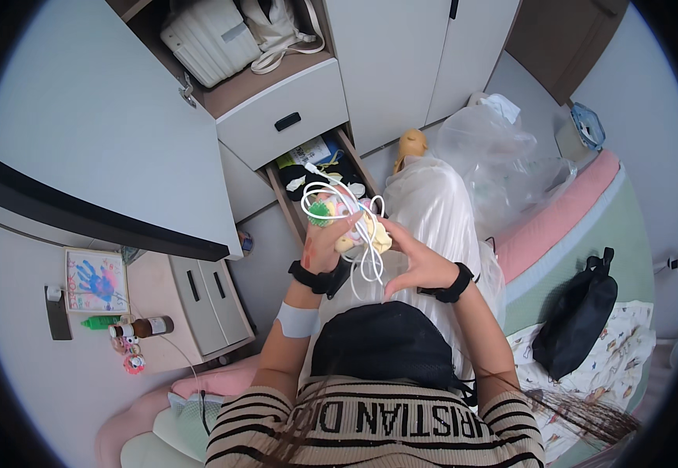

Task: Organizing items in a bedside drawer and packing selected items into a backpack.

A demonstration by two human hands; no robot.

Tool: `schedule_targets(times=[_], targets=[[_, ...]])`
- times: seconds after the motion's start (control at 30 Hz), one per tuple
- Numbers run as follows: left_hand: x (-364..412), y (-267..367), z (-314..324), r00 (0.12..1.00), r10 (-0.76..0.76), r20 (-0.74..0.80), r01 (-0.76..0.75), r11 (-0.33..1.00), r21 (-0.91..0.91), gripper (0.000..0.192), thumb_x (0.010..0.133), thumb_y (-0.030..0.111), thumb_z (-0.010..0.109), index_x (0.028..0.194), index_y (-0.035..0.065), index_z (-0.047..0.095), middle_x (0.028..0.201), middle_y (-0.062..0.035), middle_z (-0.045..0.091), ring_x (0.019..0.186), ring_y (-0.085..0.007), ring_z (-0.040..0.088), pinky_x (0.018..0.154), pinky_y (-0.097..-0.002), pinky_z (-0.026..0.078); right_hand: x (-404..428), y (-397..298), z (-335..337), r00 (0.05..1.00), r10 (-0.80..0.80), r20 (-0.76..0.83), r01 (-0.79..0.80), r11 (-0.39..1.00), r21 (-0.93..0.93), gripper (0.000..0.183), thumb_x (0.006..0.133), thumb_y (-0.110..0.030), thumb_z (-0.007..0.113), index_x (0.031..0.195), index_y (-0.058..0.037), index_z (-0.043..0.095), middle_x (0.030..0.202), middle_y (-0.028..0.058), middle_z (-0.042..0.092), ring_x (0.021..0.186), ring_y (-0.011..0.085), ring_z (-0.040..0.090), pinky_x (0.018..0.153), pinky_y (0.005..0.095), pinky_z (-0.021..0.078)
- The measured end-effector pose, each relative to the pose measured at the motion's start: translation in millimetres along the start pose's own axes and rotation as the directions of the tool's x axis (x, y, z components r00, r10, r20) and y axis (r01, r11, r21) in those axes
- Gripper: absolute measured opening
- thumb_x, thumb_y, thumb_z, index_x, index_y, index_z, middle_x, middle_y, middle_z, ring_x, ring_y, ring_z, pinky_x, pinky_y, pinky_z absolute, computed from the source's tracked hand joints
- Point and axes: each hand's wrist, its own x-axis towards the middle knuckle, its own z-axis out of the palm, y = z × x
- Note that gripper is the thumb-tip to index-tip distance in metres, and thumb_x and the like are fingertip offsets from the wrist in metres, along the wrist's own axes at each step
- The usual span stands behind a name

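My left hand (319, 241) grips a bundle of small colourful items over my lap. In it are a green textured piece (319, 213), pale yellow pieces (381, 238) and pink-and-white bits. A looped white cable (373, 264) lies over the bundle, and its loops hang below it; a plug end (311, 168) sticks out at the top. My right hand (424, 264) is at the bundle's right side, thumb and fingers spread, with fingertips close to the yellow piece. Just beyond sits a pulled-out drawer (364, 165) containing dark cloth, pale scraps and a printed packet.
An opened cabinet door (111, 128) juts in at the left. White luggage (210, 44) fills the shelf above the drawers. Clear plastic bags (479, 137) and a tan figure (411, 146) lie on the floor. At right, a black bag (576, 319) rests on the bed (599, 245).
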Motion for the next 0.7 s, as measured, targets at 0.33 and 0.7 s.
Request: schedule_targets(times=[0.33,0.7], targets=[[0,-15,11,0.999,0.007,0.047,-0.007,1.000,0.010,0.037,0.073,-0.006,0.056,0.107,0.0023,0.042,0.094,-0.0094,0.053,0.088,-0.0181,0.056,0.076,-0.0291,0.046,14,7,23,0.964,0.066,-0.256,-0.008,0.976,0.219,0.064,0.066,-0.008,0.072,0.121,0.0002,0.039,0.112,0.0080,0.051,0.103,0.0158,0.048,0.089,0.0289,0.0381],[4,-1,1,0.988,-0.146,0.058,0.145,0.989,0.025,0.037,0.073,-0.001,0.058,0.108,-0.0003,0.046,0.099,-0.0096,0.055,0.092,-0.0179,0.055,0.081,-0.0282,0.044,4,5,-6,0.936,0.319,-0.152,-0.269,0.922,0.279,0.028,0.075,-0.005,0.059,0.102,0.0003,0.054,0.091,0.0014,0.058,0.077,0.0079,0.053,0.069,0.0225,0.0436]])
